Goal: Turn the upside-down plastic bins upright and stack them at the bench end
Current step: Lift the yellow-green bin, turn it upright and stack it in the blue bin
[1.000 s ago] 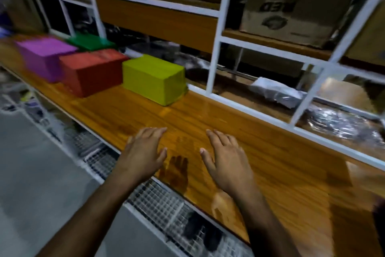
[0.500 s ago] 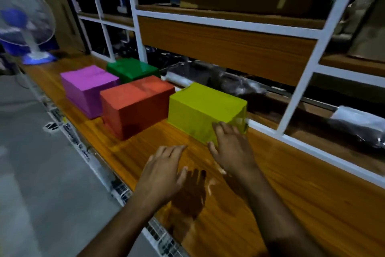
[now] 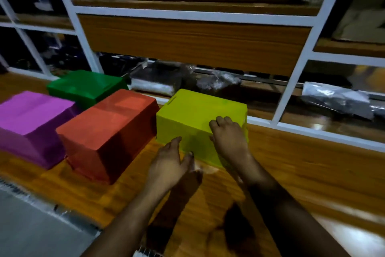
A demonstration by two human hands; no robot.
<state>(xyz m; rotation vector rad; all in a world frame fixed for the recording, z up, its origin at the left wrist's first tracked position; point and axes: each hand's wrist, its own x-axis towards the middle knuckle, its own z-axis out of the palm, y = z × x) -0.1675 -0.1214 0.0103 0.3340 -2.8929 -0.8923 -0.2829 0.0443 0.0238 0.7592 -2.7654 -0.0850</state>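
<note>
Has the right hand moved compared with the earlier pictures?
Yes. The right hand went forward from the bare bench onto the yellow bin, which stays beside the red bin.

Yellow-green bin (image 3: 200, 111): translucent, glossy. Left of it, red bin (image 3: 108, 129), orange-red top, darker sides. Further left, magenta bin (image 3: 31, 115), purple sides. Behind red bin, green bin (image 3: 83, 87). Desk (image 3: 302, 165): orange-brown wood grain. Shelf frame (image 3: 291, 81): white.

Yellow bin (image 3: 200, 111), red bin (image 3: 108, 129), purple bin (image 3: 29, 117), green bin (image 3: 85, 86), all upside-down on bench
</note>
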